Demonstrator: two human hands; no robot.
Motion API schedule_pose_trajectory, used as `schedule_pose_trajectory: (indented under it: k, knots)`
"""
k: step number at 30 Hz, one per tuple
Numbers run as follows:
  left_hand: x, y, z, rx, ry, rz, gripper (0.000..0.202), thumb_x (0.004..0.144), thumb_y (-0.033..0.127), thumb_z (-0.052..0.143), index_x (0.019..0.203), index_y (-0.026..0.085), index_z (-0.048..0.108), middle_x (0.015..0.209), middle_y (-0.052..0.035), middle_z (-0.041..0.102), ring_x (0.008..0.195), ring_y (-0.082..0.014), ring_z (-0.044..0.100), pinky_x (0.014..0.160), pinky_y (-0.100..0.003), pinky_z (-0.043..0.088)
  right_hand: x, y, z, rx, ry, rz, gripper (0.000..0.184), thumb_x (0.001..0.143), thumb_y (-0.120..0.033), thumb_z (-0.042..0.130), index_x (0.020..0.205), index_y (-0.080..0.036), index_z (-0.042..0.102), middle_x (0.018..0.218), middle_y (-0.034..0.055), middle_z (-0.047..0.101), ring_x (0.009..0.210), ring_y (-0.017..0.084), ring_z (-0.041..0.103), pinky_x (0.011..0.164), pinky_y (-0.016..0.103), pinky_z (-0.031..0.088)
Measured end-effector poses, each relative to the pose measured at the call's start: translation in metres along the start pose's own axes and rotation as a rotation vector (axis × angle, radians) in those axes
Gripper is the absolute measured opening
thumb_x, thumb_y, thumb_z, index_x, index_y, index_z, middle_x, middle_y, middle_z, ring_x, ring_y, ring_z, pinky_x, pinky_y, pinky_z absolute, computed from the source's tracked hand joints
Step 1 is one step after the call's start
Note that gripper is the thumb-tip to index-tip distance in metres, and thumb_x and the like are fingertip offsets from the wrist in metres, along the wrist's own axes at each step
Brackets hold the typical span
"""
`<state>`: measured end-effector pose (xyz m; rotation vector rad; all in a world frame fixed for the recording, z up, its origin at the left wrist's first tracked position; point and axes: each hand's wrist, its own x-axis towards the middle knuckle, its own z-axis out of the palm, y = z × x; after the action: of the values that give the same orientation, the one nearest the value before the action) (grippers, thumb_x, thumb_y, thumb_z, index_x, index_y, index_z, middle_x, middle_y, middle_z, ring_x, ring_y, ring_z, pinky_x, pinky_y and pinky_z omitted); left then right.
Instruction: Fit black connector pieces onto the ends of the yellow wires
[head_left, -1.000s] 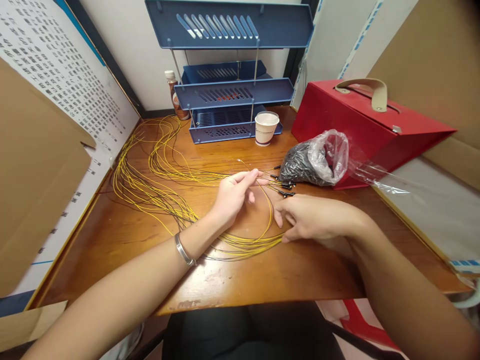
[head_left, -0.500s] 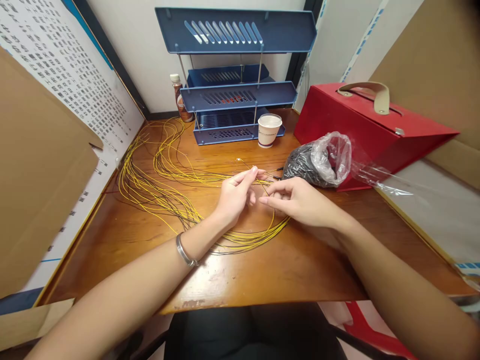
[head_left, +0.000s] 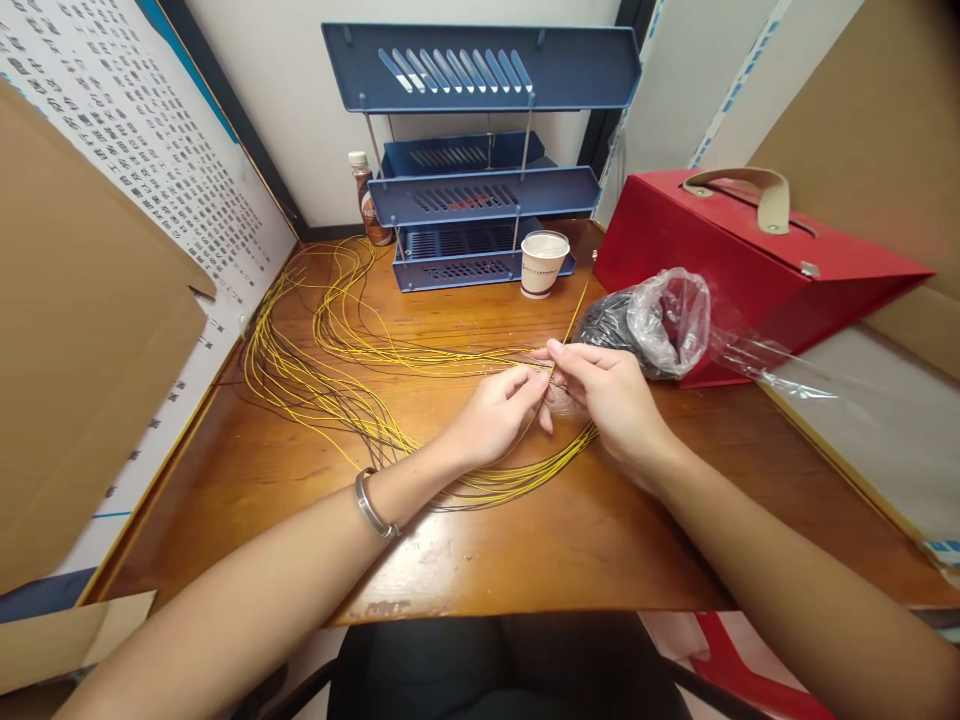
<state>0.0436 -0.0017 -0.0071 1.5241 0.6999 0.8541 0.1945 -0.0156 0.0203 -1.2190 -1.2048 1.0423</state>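
A loose bundle of thin yellow wires (head_left: 330, 385) loops across the wooden desk (head_left: 525, 545). My left hand (head_left: 499, 415) and my right hand (head_left: 611, 395) meet above the bundle's right end. Both pinch one yellow wire (head_left: 574, 315), whose free end sticks up and away toward the paper cup. My left wrist carries a metal bangle. Just behind my right hand lies a clear plastic bag of small black parts (head_left: 645, 325).
A blue three-tier tray rack (head_left: 480, 190) stands at the back with a paper cup (head_left: 541, 263) and a small bottle (head_left: 370, 200) beside it. A red box with a tan handle (head_left: 742, 250) sits at the right. Cardboard panels flank both sides.
My right hand rose from the desk and came to the left hand. Both now pinch one wire, whose end has swung up toward the cup.
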Motion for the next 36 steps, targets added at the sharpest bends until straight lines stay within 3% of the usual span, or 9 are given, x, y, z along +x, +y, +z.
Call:
schedule_pose_trajectory:
  k: [5, 8, 12, 18, 22, 26, 29, 33, 36]
  knots:
    - [0.001, -0.001, -0.001, -0.015, -0.026, -0.012, 0.044, 0.094, 0.052, 0.049, 0.066, 0.018, 0.043, 0.056, 0.0055, 0.038, 0.051, -0.0082, 0.032, 0.052, -0.025, 0.025, -0.002, 0.002, 0.005, 0.0, -0.067, 0.078, 0.039, 0.078, -0.051, 0.073, 0.073, -0.013, 0.076, 0.046, -0.0062, 0.038, 0.046, 0.006, 0.022, 0.048, 0.027, 0.015]
    - [0.002, -0.002, -0.001, 0.022, -0.011, -0.008, 0.044, 0.096, 0.05, 0.046, 0.065, 0.019, 0.041, 0.058, 0.0046, 0.038, 0.053, -0.0089, 0.033, 0.053, -0.026, 0.026, 0.003, 0.003, 0.002, 0.018, -0.016, 0.088, 0.04, 0.075, -0.051, 0.076, 0.065, -0.012, 0.073, 0.052, -0.0041, 0.046, 0.045, 0.004, 0.023, 0.047, 0.027, 0.013]
    - [0.001, -0.001, -0.001, 0.061, -0.012, -0.021, 0.043, 0.098, 0.046, 0.043, 0.065, 0.019, 0.041, 0.055, 0.005, 0.039, 0.052, -0.0091, 0.034, 0.054, -0.026, 0.027, 0.009, 0.004, -0.004, 0.114, 0.11, 0.091, 0.041, 0.071, -0.053, 0.08, 0.076, -0.012, 0.076, 0.062, -0.0029, 0.052, 0.044, 0.003, 0.025, 0.045, 0.025, 0.013]
    - [0.0, 0.0, 0.0, -0.007, 0.009, -0.005, 0.042, 0.097, 0.046, 0.046, 0.065, 0.019, 0.04, 0.054, 0.0059, 0.038, 0.049, -0.0081, 0.033, 0.051, -0.025, 0.027, 0.005, 0.007, 0.0, 0.006, 0.057, -0.014, 0.04, 0.082, -0.054, 0.071, 0.079, -0.014, 0.076, 0.063, -0.0021, 0.053, 0.048, 0.006, 0.033, 0.048, 0.025, 0.026]
    - [0.002, -0.002, 0.001, -0.073, 0.034, -0.013, 0.046, 0.094, 0.054, 0.05, 0.065, 0.02, 0.039, 0.052, 0.0065, 0.036, 0.047, -0.0077, 0.033, 0.047, -0.025, 0.025, -0.003, 0.008, 0.008, -0.161, -0.004, -0.13, 0.028, 0.085, -0.041, 0.066, 0.079, -0.016, 0.075, 0.067, 0.0009, 0.061, 0.066, 0.014, 0.054, 0.067, 0.028, 0.043]
    - [0.003, -0.003, 0.002, -0.088, 0.07, -0.02, 0.049, 0.092, 0.058, 0.053, 0.064, 0.02, 0.039, 0.052, 0.0063, 0.036, 0.045, -0.0073, 0.033, 0.045, -0.025, 0.025, -0.007, 0.009, 0.011, -0.219, 0.004, -0.173, 0.025, 0.088, -0.037, 0.063, 0.08, -0.016, 0.075, 0.079, 0.004, 0.068, 0.079, 0.017, 0.061, 0.08, 0.031, 0.045]
    - [0.003, 0.0, 0.001, -0.06, 0.079, -0.027, 0.048, 0.092, 0.058, 0.051, 0.064, 0.02, 0.04, 0.051, 0.0057, 0.039, 0.045, -0.0074, 0.035, 0.046, -0.024, 0.027, -0.007, 0.01, 0.011, -0.153, -0.024, -0.106, 0.027, 0.087, -0.039, 0.063, 0.086, -0.017, 0.079, 0.065, 0.0004, 0.058, 0.07, 0.016, 0.056, 0.071, 0.03, 0.043]
    - [0.003, 0.004, 0.0, -0.035, 0.052, -0.048, 0.042, 0.094, 0.05, 0.045, 0.064, 0.02, 0.04, 0.045, 0.0052, 0.041, 0.043, -0.0086, 0.037, 0.048, -0.024, 0.029, -0.006, 0.009, 0.011, -0.022, -0.044, 0.036, 0.03, 0.083, -0.04, 0.065, 0.088, -0.015, 0.08, 0.046, -0.0067, 0.034, 0.048, 0.01, 0.035, 0.051, 0.027, 0.03]
    - [0.002, 0.006, -0.001, -0.01, 0.046, -0.057, 0.037, 0.093, 0.042, 0.042, 0.063, 0.02, 0.042, 0.045, 0.0047, 0.043, 0.043, -0.0089, 0.037, 0.05, -0.025, 0.03, -0.005, 0.006, 0.012, 0.1, -0.015, 0.117, 0.031, 0.079, -0.04, 0.068, 0.087, -0.013, 0.079, 0.053, -0.0058, 0.042, 0.045, 0.006, 0.028, 0.045, 0.025, 0.019]
